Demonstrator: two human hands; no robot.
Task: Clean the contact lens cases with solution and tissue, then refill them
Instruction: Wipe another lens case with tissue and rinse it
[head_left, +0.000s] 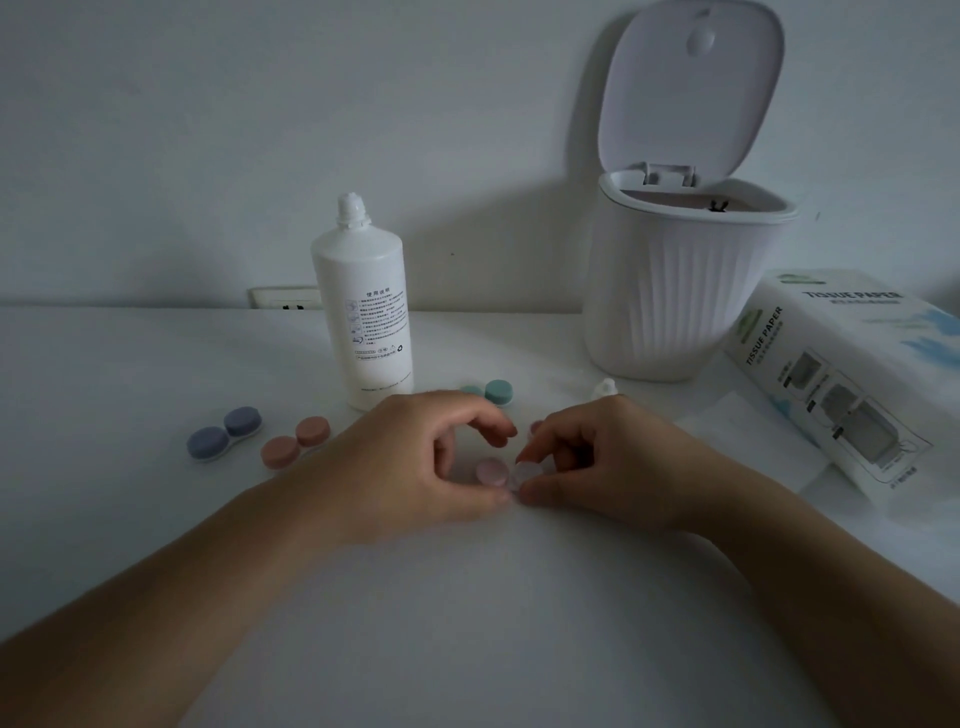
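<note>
Our left hand (415, 457) and right hand (597, 457) pinch the pink lens case (491, 473) between them; bare tabletop (467, 623) lies open nearer us, solution bottle (366, 312) just beyond the left hand.

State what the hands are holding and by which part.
Both hands, left and right, hold the pink lens case: left at its capped end, right fingertips on the other, uncapped well.

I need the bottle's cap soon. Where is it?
The small white cap stands on the table, right of centre, between the solution bottle and the bin.

Four lens cases (224, 434), one bottle (365, 306).
</note>
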